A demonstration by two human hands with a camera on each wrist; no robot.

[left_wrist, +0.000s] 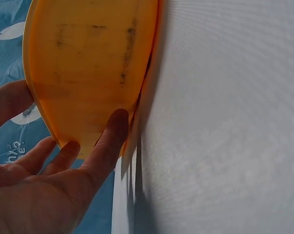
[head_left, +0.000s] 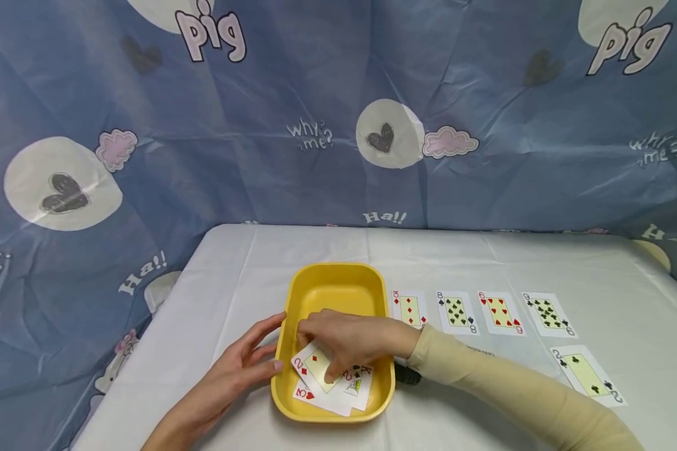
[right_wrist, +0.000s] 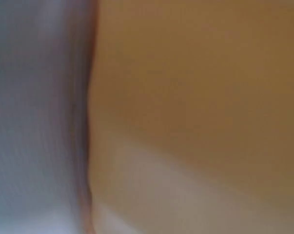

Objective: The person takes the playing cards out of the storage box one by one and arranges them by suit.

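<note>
A yellow tray [head_left: 334,294] stands on the white-covered table with several overlapping playing cards in its near half. My right hand [head_left: 346,335] reaches over the tray's right rim. It pinches the two of diamonds [head_left: 316,363], its thumb on the card's face and its curled fingers at the far edge. Beneath it lie a three of hearts [head_left: 321,399] and a king [head_left: 361,391], partly covered. My left hand [head_left: 239,363] rests its spread fingers against the tray's left side; in the left wrist view, fingertips [left_wrist: 118,119] touch the orange-looking outer wall. The right wrist view is a blurred close-up of yellow surface.
Right of the tray, a row of face-up cards holds the three of diamonds [head_left: 409,309], eight of spades [head_left: 457,313], six of hearts [head_left: 501,313] and nine of clubs [head_left: 549,315]. A two of clubs [head_left: 588,374] lies nearer. A blue printed cloth [head_left: 316,181] hangs behind.
</note>
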